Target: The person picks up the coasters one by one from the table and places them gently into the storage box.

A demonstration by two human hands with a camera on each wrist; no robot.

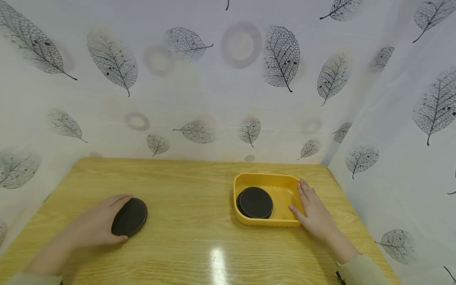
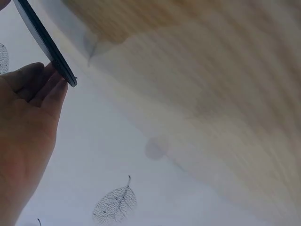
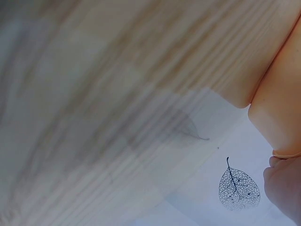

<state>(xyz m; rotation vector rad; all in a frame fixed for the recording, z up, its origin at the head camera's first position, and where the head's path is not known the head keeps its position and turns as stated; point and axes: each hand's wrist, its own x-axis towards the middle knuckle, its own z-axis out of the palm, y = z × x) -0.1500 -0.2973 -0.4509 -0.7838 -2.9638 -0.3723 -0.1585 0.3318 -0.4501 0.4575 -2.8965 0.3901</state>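
A dark disc [image 1: 130,217], flat, round and matte, is pinched at its edge by the curled left hand [image 1: 95,223] and tilted off the wooden table [image 1: 192,245]; a slip could be caused by so thin a hold. Straight fingers of the right hand [image 1: 313,211] are rested on the yellow tray [image 1: 281,186], where a second disc [image 1: 255,202] lies.

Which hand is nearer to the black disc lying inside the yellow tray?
Right. The right hand rests on the yellow tray's right wall, close to that black disc. The left hand is across the table, gripping another disc.
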